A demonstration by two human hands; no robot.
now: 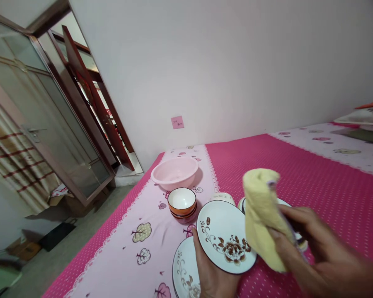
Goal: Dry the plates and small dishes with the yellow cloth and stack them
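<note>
My left hand (216, 277) holds up a white plate (220, 231) with brown flowers and a dark rim, tilted toward me. In my right hand (317, 252) is a folded yellow cloth (262, 215), close to the plate's right edge. Another flowered plate (185, 265) lies on the bed at the lower left of my left hand, partly covered by it. Behind the cloth, more dishes (284, 202) show only in part. A small stack of orange-and-white bowls (182, 203) stands beyond the held plate.
A pink basin (175, 173) sits on the pink bed cover (236, 159) behind the bowls. Between bowls and cloth lies a pale item (222, 197), mostly hidden. Pillows (365, 117) are at the far right. At the left are a glass door (49, 103) and the floor.
</note>
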